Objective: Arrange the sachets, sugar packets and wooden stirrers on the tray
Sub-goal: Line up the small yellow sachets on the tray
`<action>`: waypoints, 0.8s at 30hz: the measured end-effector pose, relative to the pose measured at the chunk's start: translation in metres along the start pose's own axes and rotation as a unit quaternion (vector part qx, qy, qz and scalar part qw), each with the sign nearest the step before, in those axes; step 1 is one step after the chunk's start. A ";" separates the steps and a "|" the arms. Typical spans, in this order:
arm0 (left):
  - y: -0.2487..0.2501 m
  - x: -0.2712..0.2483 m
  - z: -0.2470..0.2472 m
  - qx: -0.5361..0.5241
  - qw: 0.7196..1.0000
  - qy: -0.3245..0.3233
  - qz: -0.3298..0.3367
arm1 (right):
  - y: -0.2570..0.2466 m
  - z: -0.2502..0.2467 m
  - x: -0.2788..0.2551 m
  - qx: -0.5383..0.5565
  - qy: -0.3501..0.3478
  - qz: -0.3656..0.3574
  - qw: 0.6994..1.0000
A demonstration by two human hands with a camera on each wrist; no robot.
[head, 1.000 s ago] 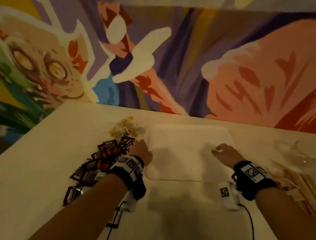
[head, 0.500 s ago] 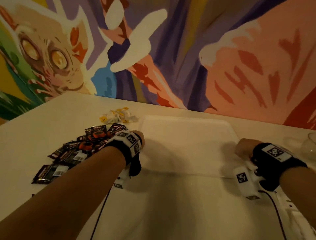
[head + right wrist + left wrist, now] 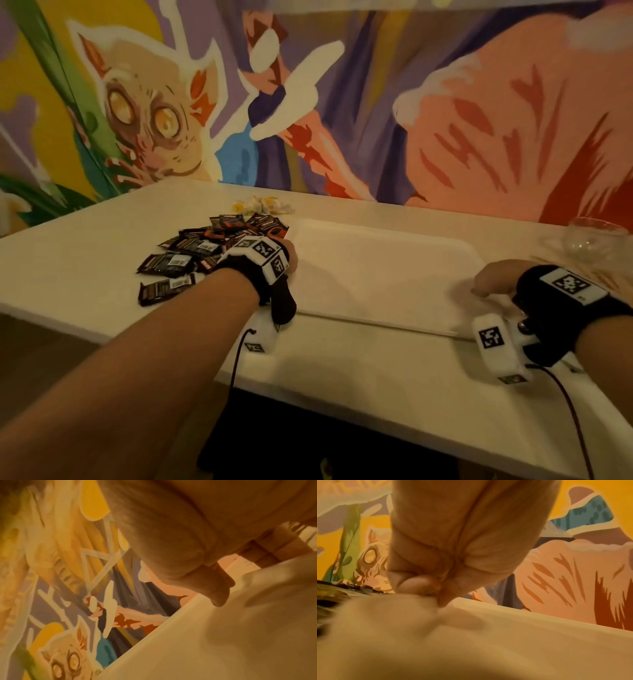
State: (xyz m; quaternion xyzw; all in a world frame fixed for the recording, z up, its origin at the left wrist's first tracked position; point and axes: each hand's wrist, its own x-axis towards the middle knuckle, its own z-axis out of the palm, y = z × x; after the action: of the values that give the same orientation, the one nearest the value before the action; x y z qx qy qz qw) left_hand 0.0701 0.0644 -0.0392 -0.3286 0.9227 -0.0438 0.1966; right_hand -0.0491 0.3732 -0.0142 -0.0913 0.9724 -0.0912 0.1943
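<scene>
- Two hands gripped a white tray [image 3: 383, 274] by its short sides on a pale table [image 3: 85, 260].
- The left hand [image 3: 289, 255] sat at the tray's left rim; in the left wrist view its fingers [image 3: 419, 585] were curled under and the thumb pressed down on the rim, so it pinched the tray's edge.
- The right hand [image 3: 496, 277] sat at the tray's right rim with its knuckles bent; in the right wrist view the thumb [image 3: 217, 588] came down on the tray's edge and the fingers curled beyond it, holding that side.
- Many dark sachets [image 3: 205, 250] lay in a loose heap on the table, just left of the tray and touching the left hand's far side.
- Several small white and yellow sugar packets [image 3: 262, 205] lay in a cluster behind the sachets, near the tray's far left corner and close to the wall.
- Some pale wooden stirrers [image 3: 561, 262] showed dimly on the table right of the tray, beyond the right wrist; their number could not be told.
- One clear glass vessel [image 3: 596, 236] stood at the far right, near the stirrers.
- One bright painted mural [image 3: 342, 102] covered the wall behind the table.
</scene>
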 end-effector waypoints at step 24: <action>0.021 -0.036 -0.017 -0.071 0.995 0.058 0.049 | -0.092 0.018 -0.030 -0.248 -0.041 -0.220 0.942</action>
State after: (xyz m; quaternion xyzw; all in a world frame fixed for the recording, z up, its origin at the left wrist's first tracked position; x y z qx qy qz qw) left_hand 0.0764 0.1029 -0.0163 -0.2931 0.9484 0.0124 0.1207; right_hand -0.0021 0.2886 0.0001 -0.3525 0.9109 0.1165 0.1801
